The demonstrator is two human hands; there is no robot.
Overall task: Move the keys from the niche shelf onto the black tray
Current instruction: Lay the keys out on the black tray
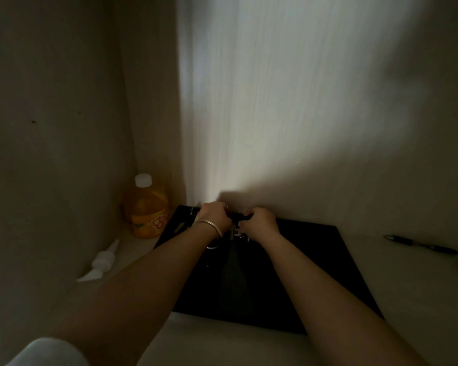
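A black tray (315, 273) lies on the pale niche shelf against the back wall. Over its far edge my left hand (214, 215) and my right hand (259, 220) are both closed around a dark key fob, with the keys (239, 235) hanging just below between the hands. A metal ring shows under my left wrist, close to the tray's surface. A thin bangle circles my left wrist. The light is dim, so I cannot make out how many keys there are.
An orange juice bottle (146, 207) with a white cap stands in the left corner beside the tray. A white pump nozzle (101, 261) lies on the shelf in front of it. A dark pen (422, 244) lies to the right of the tray.
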